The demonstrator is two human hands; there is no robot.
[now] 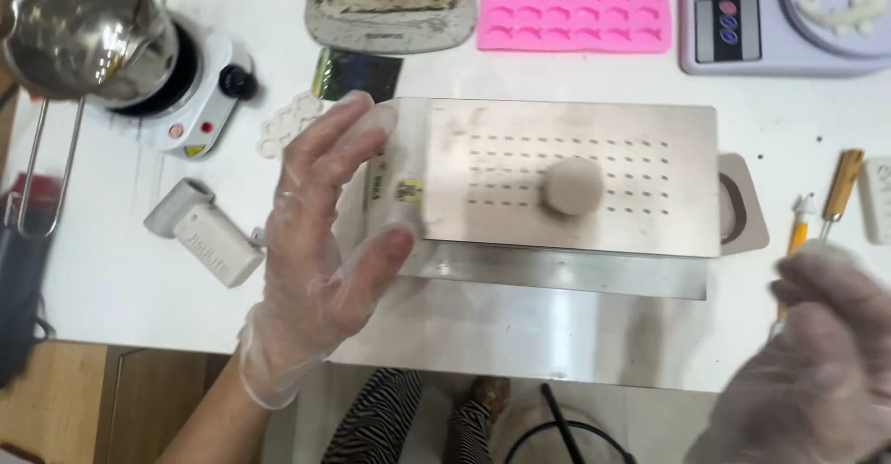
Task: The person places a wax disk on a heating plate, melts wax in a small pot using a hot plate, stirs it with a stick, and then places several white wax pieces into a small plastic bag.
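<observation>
My left hand point(320, 241), in a clear glove, is spread open at the left end of a steel box with a perforated lid point(566, 176), its thumb and fingers close to the box's end. A round beige knob point(572, 186) sits on the lid. My right hand point(817, 353), also gloved and blurred, hovers at the lower right with fingers curled. It is near an orange-handled tool point(796, 232) and a wooden-handled tool point(843, 183). Whether it holds anything is unclear.
A metal pot point(74, 28) stands on a small white hot plate point(200, 93) at the far left. A pink silicone mould point(574, 5), a grey tray point(390, 5) and a scale point(780, 19) line the back. A white device point(206, 234) lies left of my hand.
</observation>
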